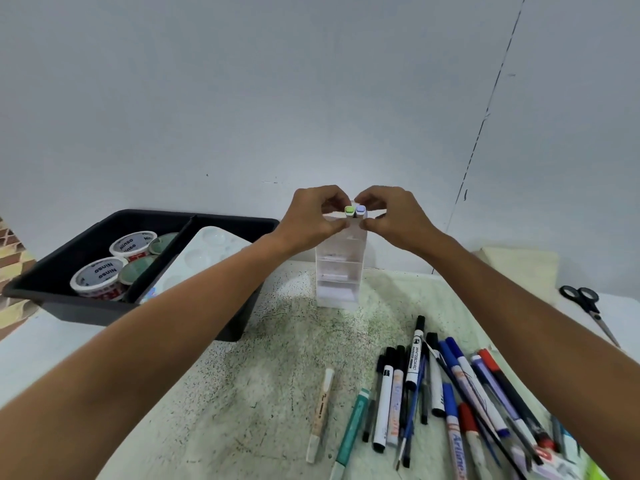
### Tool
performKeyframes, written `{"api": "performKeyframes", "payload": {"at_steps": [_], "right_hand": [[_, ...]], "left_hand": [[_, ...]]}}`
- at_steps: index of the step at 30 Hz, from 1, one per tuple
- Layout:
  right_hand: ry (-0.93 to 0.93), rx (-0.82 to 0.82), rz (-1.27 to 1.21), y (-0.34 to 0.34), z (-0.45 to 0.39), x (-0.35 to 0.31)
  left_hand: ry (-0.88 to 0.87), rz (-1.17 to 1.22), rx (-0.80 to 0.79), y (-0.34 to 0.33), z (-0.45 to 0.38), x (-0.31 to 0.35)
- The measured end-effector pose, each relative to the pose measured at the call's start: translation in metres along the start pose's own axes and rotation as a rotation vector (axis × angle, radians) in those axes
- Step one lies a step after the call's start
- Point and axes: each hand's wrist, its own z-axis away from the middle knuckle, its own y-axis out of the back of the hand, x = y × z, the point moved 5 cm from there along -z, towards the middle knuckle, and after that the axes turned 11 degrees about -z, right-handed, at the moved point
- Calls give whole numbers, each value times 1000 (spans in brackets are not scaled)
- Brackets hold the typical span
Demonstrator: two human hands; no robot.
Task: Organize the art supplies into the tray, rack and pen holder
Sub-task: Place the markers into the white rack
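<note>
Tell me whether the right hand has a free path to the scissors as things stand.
Probably yes: the scissors lie alone on the table's right edge, nothing over them. But the right hand pinches a purple-capped marker at the rack, so it must release first.

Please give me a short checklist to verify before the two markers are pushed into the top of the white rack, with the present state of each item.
1. Left hand pinches the green-capped marker: ok.
2. Right hand pinches the purple-capped marker: ok.
3. Both markers sit side by side at the top of the white rack: ok.
4. Rack stands upright on the mat: ok.
5. Top slot free behind the markers: cannot tell, the hands hide it.
6. Loose pens still left to sort: not ok.
</note>
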Motion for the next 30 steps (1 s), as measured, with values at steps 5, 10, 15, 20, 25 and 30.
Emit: {"api": "performKeyframes", "payload": {"at_steps": [5,10,15,20,25,30], "right_hand": [[-18,96,-23,-1,16,7],[90,265,-16,-6,67,10],[-206,-599,91,-67,131,36],[-309,-910,221,-101,164,40],[-314,-955,224,-111,171,47],[-399,-948,97,-104,161,48]], "left_hand": [[-57,-174,39,3,18,-2],[-176,-300,210,9,59,0],[-81,-242,-510,-45,128,-7],[42,-337,-870,-87,176,-30],[102,-308,-880,-87,182,-42],[152,-269,-835,-84,182,-49]]}}
